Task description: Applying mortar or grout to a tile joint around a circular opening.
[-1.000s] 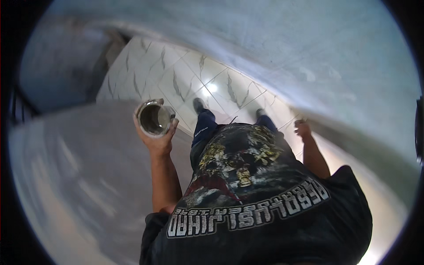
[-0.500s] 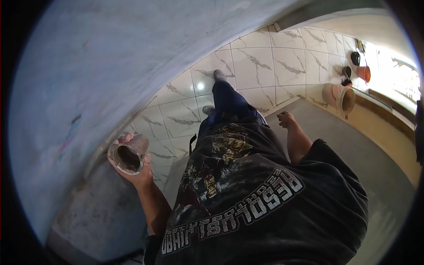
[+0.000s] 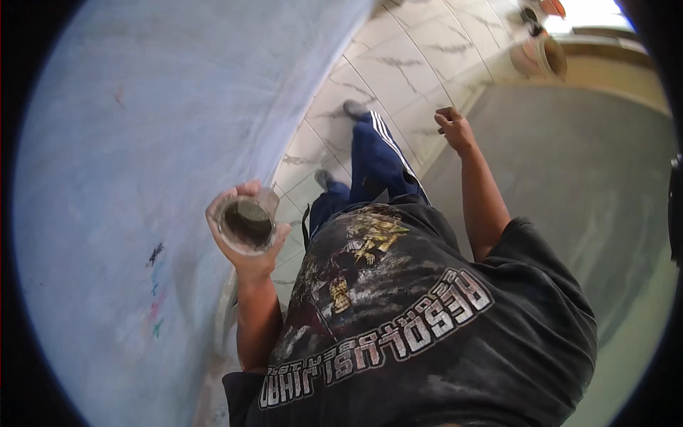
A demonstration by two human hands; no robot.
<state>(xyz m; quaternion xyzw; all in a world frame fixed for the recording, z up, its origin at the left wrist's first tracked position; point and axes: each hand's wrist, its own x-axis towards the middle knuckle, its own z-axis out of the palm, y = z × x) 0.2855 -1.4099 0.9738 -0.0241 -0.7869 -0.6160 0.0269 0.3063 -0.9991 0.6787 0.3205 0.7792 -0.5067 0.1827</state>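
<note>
My left hand (image 3: 250, 262) is wrapped round a cloudy, see-through plastic cup (image 3: 267, 201), its mouth turned up toward me. Grey-brown, muddy-looking matter lies inside the cup. Beside it on the left rises the pale blue wall, with a gap I cannot judge. Held out ahead on the right, my right hand (image 3: 457, 131) has its fingers curled closed. A dark bit shows at the fingertips, too small to name. Nothing else touches that hand.
White marbled floor tiles (image 3: 398, 62) run ahead under my feet. The blue wall (image 3: 163, 142) bounds the left side. To the right lies a grey flat surface (image 3: 569, 153). A whitish bucket (image 3: 528, 60) is at the far right, with an orange pot (image 3: 552, 8) beyond it.
My left hand has brought the cup rightward and slightly forward, with its mouth facing up more. My right hand has reached further forward. The view has turned, and my legs have stepped.
</note>
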